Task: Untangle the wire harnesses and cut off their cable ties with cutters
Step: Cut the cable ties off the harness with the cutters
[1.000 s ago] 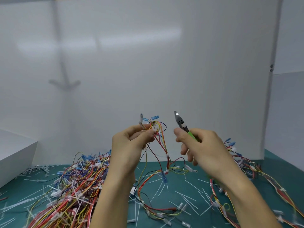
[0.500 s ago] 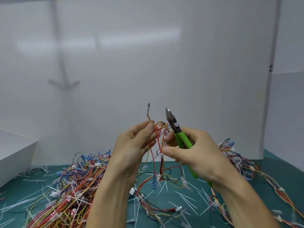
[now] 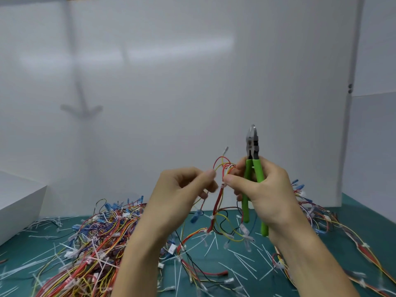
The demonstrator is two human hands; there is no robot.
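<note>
I hold one wire harness [image 3: 218, 202] of red, yellow and black wires up above the green mat. My left hand [image 3: 182, 194] pinches a wire of it between thumb and fingers. My right hand [image 3: 261, 191] grips the green-handled cutters [image 3: 252, 168], jaws pointing straight up and closed, while its thumb and fingers also pinch the harness near a white cable tie [image 3: 222, 186]. The harness hangs down to the mat between my forearms.
A big tangled pile of harnesses [image 3: 94, 249] lies at the left on the green mat [image 3: 235, 266]. More harnesses [image 3: 321, 228] trail at the right. Cut white tie strips are scattered about. A white box [image 3: 19, 204] stands at the left; white walls close the back.
The cutters swung from leaning left to upright. My hands moved together, the right one now also pinching the harness. The harness top dropped a little.
</note>
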